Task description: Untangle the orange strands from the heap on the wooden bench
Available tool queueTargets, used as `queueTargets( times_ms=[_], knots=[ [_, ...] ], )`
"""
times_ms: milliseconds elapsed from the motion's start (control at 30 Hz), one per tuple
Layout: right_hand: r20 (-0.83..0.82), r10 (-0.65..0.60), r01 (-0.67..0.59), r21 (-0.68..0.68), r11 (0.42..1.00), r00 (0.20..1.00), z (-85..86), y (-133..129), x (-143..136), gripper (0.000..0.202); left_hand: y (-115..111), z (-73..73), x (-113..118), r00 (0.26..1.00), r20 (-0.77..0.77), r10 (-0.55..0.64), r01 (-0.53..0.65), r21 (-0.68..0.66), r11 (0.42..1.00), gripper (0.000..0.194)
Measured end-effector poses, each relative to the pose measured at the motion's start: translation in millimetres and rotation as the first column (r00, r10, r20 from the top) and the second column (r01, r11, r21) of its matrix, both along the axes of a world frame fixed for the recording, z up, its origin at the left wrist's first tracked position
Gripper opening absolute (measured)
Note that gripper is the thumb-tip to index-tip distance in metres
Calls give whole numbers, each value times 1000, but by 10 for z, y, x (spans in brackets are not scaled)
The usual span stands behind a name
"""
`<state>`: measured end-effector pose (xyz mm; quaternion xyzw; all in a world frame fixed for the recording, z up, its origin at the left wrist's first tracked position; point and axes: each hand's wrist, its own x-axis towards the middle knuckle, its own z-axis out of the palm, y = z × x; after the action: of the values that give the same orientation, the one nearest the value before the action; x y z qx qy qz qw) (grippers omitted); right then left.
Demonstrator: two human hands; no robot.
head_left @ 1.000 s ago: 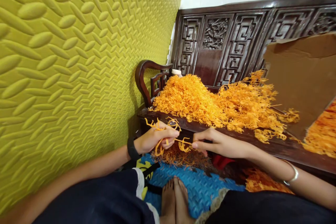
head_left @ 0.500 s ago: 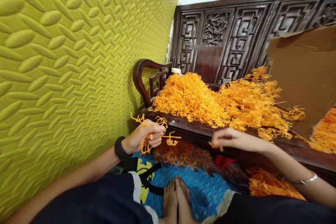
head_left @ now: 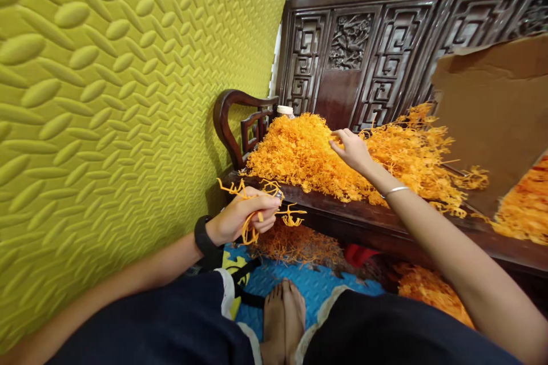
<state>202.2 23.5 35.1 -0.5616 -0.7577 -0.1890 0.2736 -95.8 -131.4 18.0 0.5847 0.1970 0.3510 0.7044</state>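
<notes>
My left hand (head_left: 252, 217), with a black band at its wrist, is closed around thin branched orange plastic strands (head_left: 293, 215). Their ends stick out on both sides of the fist. A small greyish bit shows at the thumb tip, too small to name. Over a large heap of curly orange plastic pieces (head_left: 295, 151) reaches my right hand (head_left: 351, 148), a silver bangle on its wrist. Its thumb and fingers are apart, with nothing visible between them. Whether the fingertips touch the heap, I cannot tell.
The heap lies on a dark carved wooden bench (head_left: 299, 185) beside a yellow foam wall (head_left: 128, 125). A white-lidded jar (head_left: 285, 111) stands behind it. Cardboard (head_left: 483, 114) leans at right. More orange strands (head_left: 295, 242) lie below, near my feet (head_left: 282, 313) on a blue mat (head_left: 325, 285).
My right hand has moved from in front of the bench edge up and away over the heap, and its fingers have parted. The left hand keeps its strands, shifted slightly right in view.
</notes>
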Motion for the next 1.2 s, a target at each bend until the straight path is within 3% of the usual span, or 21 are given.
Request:
queueTargets(
  times_ms=[133, 200, 333, 433, 500, 600, 667, 733, 800, 867, 1000, 1100, 1200],
  knots=[
    [-82, 1, -12, -125, 992, 997, -26, 186, -75, 56, 20, -20, -31, 1000, -7, 13, -13, 13, 1000, 42],
    [-79, 42, -52, -136, 989, 996, 13, 163, -119, 52, 36, -36, -47, 1000, 1, 19, -19, 17, 1000, 42],
    [-91, 154, -170, -213, 962, 984, 204, -56, -259, 23, 62, -62, -58, 1000, 2, 11, -11, 19, 1000, 42],
    [-172, 298, -342, -368, 865, 939, 337, -320, -425, 21, 68, -64, -50, 1000, -5, 10, -10, 28, 1000, 41],
    [-276, 421, -503, -520, 690, 864, 380, -523, -555, 30, 63, -53, -47, 1000, 2, 23, -23, 35, 999, 41],
    [-456, 491, -626, -735, 262, 742, 375, -814, -743, 49, 51, -29, -53, 999, 17, 34, -35, 55, 998, 41],
    [-556, 473, -640, -768, 22, 683, 333, -972, -849, 59, 45, -18, -61, 999, 25, 38, -39, 68, 997, 40],
    [-654, 449, -681, -721, -127, 609, 258, -1093, -945, 64, 44, -14, -66, 999, 30, 42, -44, 78, 996, 40],
    [-772, 376, -768, -608, -202, 512, 147, -1187, -1042, 64, 43, -13, -63, 998, 26, 62, -64, 87, 994, 39],
    [-879, 234, -871, -459, -176, 416, 3, -1266, -1141, 56, 42, -12, -54, 996, 20, 90, -91, 97, 991, 39],
    [-964, -38, -964, -264, 32, 262, -310, -1406, -1275, 29, 48, -13, -51, 994, 17, 104, -105, 100, 989, 40],
    [-969, -52, -965, -245, 95, 241, -482, -1479, -1249, 24, 62, -32, -66, 997, 5, 76, -77, 91, 993, 39],
    [-967, -15, -963, -256, 79, 256, -574, -1509, -1126, 27, 70, -57, -71, 999, -44, 32, -28, 93, 995, 40]
  ],
)
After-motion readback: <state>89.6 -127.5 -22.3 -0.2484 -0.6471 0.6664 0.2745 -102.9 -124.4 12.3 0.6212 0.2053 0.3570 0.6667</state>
